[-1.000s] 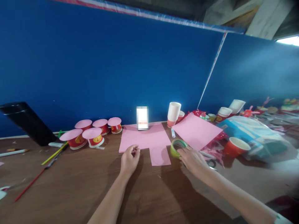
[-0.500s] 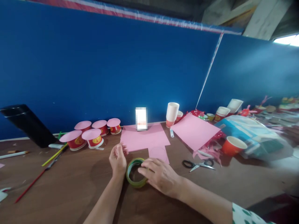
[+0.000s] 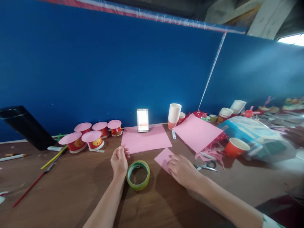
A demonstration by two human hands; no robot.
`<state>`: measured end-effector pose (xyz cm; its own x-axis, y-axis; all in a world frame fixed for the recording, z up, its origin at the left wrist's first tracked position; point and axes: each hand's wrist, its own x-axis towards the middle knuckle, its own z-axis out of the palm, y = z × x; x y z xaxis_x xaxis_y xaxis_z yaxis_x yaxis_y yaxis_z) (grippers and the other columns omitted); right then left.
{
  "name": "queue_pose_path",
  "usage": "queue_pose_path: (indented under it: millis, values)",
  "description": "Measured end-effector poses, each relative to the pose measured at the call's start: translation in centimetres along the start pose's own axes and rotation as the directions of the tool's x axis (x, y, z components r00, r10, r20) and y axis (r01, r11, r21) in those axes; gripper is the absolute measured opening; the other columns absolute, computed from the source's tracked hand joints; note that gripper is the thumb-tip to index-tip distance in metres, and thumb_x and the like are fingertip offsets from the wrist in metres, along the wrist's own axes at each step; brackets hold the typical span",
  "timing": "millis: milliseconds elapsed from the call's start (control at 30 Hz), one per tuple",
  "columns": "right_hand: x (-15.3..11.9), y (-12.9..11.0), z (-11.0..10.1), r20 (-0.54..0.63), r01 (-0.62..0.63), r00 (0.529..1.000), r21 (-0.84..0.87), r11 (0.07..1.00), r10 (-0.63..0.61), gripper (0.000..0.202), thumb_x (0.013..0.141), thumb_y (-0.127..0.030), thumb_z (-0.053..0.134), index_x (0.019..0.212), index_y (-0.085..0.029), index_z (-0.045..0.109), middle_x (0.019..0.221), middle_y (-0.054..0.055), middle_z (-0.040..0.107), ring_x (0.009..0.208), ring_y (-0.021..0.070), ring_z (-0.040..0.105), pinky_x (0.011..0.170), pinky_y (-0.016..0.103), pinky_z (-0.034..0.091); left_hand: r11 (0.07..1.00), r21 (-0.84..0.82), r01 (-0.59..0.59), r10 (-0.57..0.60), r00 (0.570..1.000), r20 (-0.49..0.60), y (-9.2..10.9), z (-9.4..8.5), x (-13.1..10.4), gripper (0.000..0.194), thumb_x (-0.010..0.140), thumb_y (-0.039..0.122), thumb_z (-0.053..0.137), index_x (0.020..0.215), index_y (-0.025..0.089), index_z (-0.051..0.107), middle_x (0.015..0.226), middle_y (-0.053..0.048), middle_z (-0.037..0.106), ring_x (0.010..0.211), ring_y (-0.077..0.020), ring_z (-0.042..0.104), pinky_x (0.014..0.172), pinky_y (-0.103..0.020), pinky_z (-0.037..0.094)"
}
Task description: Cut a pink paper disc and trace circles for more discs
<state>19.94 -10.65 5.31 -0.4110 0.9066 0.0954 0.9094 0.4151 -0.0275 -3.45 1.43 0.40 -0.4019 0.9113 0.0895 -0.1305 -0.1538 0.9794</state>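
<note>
My right hand (image 3: 182,170) has its fingers on a small square of pink paper (image 3: 162,157), covering the right part of it. My left hand (image 3: 119,162) is raised with curled fingers, near the front left corner of a large pink paper sheet (image 3: 147,139); whatever its fingertips pinch is too small to make out. Between the hands a roll of tape (image 3: 138,189), yellow-green, lies flat on the table. Scissors (image 3: 209,166) with black handles lie just beyond my right hand, which partly hides them.
Several red cups topped with pink discs (image 3: 92,139) stand at left, near a black bottle (image 3: 28,128). Pink paper (image 3: 198,133), stacked white cups (image 3: 174,114), an orange cup (image 3: 236,147) and a plastic bag (image 3: 263,136) are at right. Another person's hand (image 3: 295,136) shows at the right edge.
My right hand has left the tape roll and moved right onto the small pink paper, which has turned and shifted away from the large sheet. My left hand has hardly moved.
</note>
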Motion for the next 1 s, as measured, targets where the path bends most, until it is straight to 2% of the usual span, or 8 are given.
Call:
queue_pose_path:
  millis: [67,167,300,367,500,833,900,1000]
  values:
    - [0.2,-0.1,-1.5,0.001,-0.093,0.996,-0.060,0.994,0.093,0.020,0.085,-0.017,0.047,0.080,-0.014,0.065,0.078,0.011,0.067,0.096,0.0264,0.056,0.082,0.039,0.041,1.000,0.013,-0.011,0.011,1.000,0.000,-0.1,0.1,0.1,0.043,0.073,0.050,0.052,0.088,0.011,0.062,0.070,-0.004,0.062,0.051,-0.0098,0.054,0.044,-0.022,0.046]
    - [1.1,-1.9,-2.7,-0.102,-0.052,0.993,0.094,0.994,0.062,0.021,0.087,-0.023,0.047,0.102,-0.016,0.060,0.098,0.009,0.064,0.095,0.0213,0.056,0.085,0.035,0.042,1.000,0.018,-0.012,0.012,1.000,-0.005,-0.2,0.1,0.1,0.044,0.073,0.050,0.051,0.088,0.011,0.062,0.070,-0.005,0.062,0.050,-0.0097,0.054,0.044,-0.022,0.046]
    - [2.5,-5.2,-1.5,-0.122,0.118,0.989,0.268,0.956,-0.087,0.053,0.078,-0.032,0.061,0.126,-0.022,0.043,0.130,0.008,0.045,0.110,0.0225,0.049,0.092,0.034,0.040,0.999,0.036,-0.016,0.016,1.000,0.003,-0.2,0.0,0.0,0.042,0.074,0.049,0.050,0.089,0.011,0.062,0.070,-0.004,0.062,0.051,-0.0097,0.054,0.045,-0.022,0.046]
    - [3.0,-6.0,-0.4,-0.090,0.116,0.992,0.283,0.952,-0.094,0.050,0.076,-0.027,0.062,0.123,-0.021,0.046,0.133,0.008,0.041,0.113,0.0235,0.047,0.091,0.035,0.041,0.999,0.049,-0.023,0.023,1.000,0.013,-0.2,0.0,-0.1,0.041,0.075,0.048,0.050,0.090,0.011,0.062,0.070,-0.004,0.063,0.051,-0.0095,0.054,0.046,-0.022,0.046]
    - [3.4,-5.8,1.0,-0.060,0.071,0.997,0.301,0.951,-0.055,0.034,0.075,-0.028,0.064,0.107,-0.019,0.057,0.131,0.009,0.041,0.112,0.0237,0.048,0.091,0.035,0.041,0.998,0.054,-0.027,0.026,1.000,0.017,-0.2,0.0,0.0,0.041,0.076,0.047,0.049,0.089,0.012,0.062,0.070,-0.004,0.063,0.050,-0.0100,0.054,0.046,-0.023,0.046]
    - [3.1,-5.9,1.0,-0.058,0.067,0.997,0.284,0.956,-0.053,0.026,0.077,-0.035,0.063,0.098,-0.021,0.058,0.112,0.006,0.053,0.100,0.0210,0.054,0.083,0.032,0.044,0.997,0.069,-0.035,0.032,0.998,0.047,-0.2,0.0,-0.1,0.039,0.076,0.046,0.049,0.090,0.013,0.062,0.072,-0.004,0.063,0.051,-0.0099,0.054,0.047,-0.023,0.046]
    - [3.0,-5.7,0.9,-0.053,0.059,0.998,0.299,0.952,-0.045,0.029,0.075,-0.036,0.065,0.099,-0.021,0.058,0.113,0.006,0.053,0.099,0.0214,0.054,0.083,0.032,0.044,0.997,0.073,-0.030,0.027,0.998,0.049,-0.2,0.0,-0.1,0.038,0.076,0.045,0.049,0.090,0.013,0.062,0.072,-0.004,0.063,0.052,-0.0097,0.054,0.048,-0.022,0.046]
    - [2.4,-4.9,0.5,-0.069,0.069,0.997,0.369,0.927,-0.047,0.051,0.071,-0.035,0.069,0.116,-0.022,0.051,0.119,0.006,0.053,0.106,0.0226,0.051,0.089,0.034,0.041,0.997,0.079,-0.025,0.022,0.999,0.040,-0.2,0.0,-0.1,0.039,0.077,0.046,0.048,0.091,0.013,0.063,0.072,-0.004,0.063,0.053,-0.0099,0.054,0.047,-0.022,0.046]
